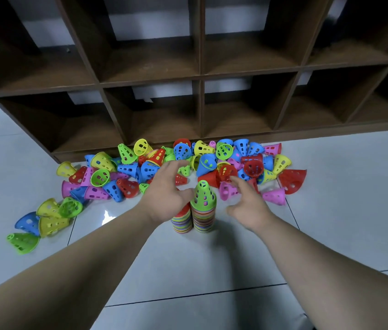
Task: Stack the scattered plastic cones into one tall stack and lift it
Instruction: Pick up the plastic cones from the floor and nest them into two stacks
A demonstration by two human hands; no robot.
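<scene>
Spread and empty, left hand [166, 196] hides the top of the shorter stack [182, 223]; right hand [247, 206], likewise, is blurred.

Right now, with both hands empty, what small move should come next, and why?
Probably the right hand grips the pink cone just ahead of it: it and the left hand hold nothing, and the green-topped stack stands close by.

1. The cones [128, 167] are all plastic, smooth, with a bit of a sheen on them.
2. The stacks [203, 217] are the same plastic, and the rims look slick.
3. The floor tiles [331, 210] are pale, smooth and properly glossy, with light bouncing off them.
4. The shelf unit [199, 67] looks like dark wood-grain board, matt, slightly scuffed on the shelves.
</scene>
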